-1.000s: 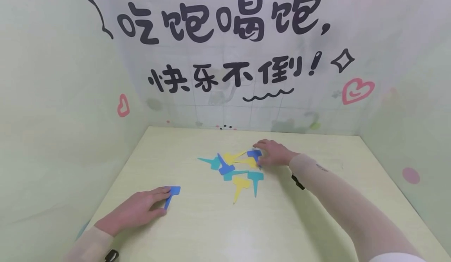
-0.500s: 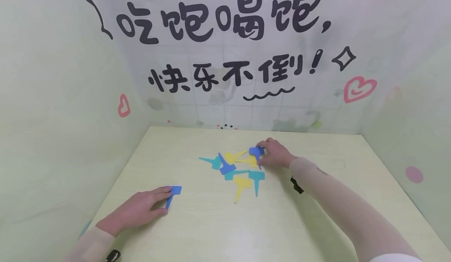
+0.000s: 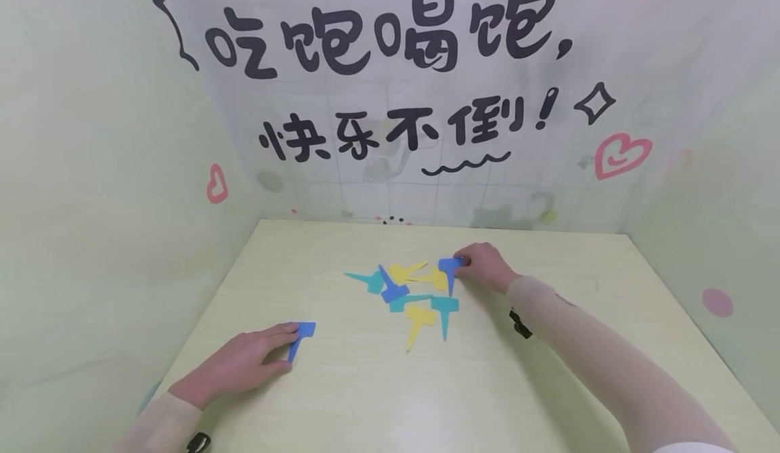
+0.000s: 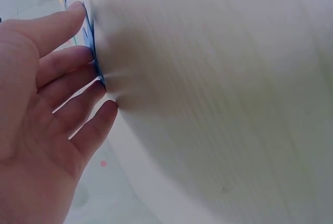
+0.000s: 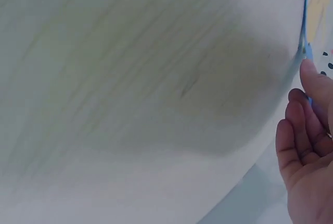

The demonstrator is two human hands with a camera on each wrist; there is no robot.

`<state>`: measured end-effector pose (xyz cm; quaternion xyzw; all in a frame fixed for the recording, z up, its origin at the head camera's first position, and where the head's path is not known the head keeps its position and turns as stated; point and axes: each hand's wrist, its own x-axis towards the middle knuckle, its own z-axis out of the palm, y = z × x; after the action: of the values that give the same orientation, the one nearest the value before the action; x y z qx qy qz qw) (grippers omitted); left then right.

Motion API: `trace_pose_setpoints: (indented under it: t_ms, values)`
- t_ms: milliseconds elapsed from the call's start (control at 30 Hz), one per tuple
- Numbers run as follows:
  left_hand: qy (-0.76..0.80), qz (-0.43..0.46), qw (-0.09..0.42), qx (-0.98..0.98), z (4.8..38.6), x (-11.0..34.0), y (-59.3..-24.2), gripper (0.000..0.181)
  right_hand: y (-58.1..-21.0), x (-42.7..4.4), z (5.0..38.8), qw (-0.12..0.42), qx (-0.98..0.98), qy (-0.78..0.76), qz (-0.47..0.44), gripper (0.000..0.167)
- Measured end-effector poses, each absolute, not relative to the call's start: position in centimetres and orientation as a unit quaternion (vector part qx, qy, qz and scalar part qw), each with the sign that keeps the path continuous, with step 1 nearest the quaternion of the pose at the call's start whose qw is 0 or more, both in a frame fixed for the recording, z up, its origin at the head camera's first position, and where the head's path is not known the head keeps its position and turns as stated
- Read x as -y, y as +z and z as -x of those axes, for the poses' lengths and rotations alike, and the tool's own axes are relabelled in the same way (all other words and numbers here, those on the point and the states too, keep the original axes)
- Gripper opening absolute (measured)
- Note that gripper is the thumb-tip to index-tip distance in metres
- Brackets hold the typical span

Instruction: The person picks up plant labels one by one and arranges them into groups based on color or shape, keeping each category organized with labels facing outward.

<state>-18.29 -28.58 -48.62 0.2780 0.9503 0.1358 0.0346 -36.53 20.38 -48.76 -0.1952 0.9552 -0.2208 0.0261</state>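
Moved the pinched blue tag (image 3: pixel 451 265) slightly rightward with the right hand (image 3: pixel 489 268) since the earlier frame. Grasping it by the right end of its head between thumb and index finger, stem pointing toward the person; cannot tell whether lifted or touching the tabletop (image 3: pixel 341 405). Keeping the left hand (image 3: pixel 234 365) well to the left and nearer the person, unclenched, fingers nearly straight, fingertips laid on the head of the flat blue tag (image 3: pixel 308 329), thumb tip near its stem end. Can see, just left of the right hand, a yellow tag (image 3: pixel 437 279), and farther left a loose blue tag (image 3: pixel 396 293) and a teal tag (image 3: pixel 375 282). Can see black lettering (image 3: pixel 434 26) on the wall beyond both hands.
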Motion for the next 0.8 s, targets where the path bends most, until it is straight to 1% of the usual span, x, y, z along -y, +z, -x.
trace_pose_setpoints:
  t_ms: [100,167,367,533,667,800]
  values:
    - [0.133,-0.277,0.027,-0.951,18.2,28.6,-48.8,0.061,-48.3,-20.7,36.5,0.028,-0.957,-0.17,0.234,0.024]
    - [0.131,-0.274,0.023,-0.952,18.2,28.5,-48.9,0.061,-48.1,-20.9,36.5,0.027,-0.957,-0.136,0.254,0.022]
    - [0.127,-0.269,0.015,-0.955,18.0,28.5,-48.9,0.06,-47.5,-21.7,36.2,-0.021,-0.956,-0.083,0.281,0.032]
    - [0.121,-0.277,0.01,-0.953,17.8,28.4,-48.9,0.058,-47.0,-21.8,36.1,-0.059,-0.954,-0.085,0.28,0.031]
    - [0.119,-0.284,0.01,-0.951,17.8,28.4,-48.7,0.057,-46.6,-21.2,35.9,-0.063,-0.952,-0.1,0.281,0.032]
    - [0.121,-0.286,0.013,-0.95,17.9,28.4,-48.7,0.057,-46.8,-19.9,35.7,-0.059,-0.943,-0.116,0.307,0.035]
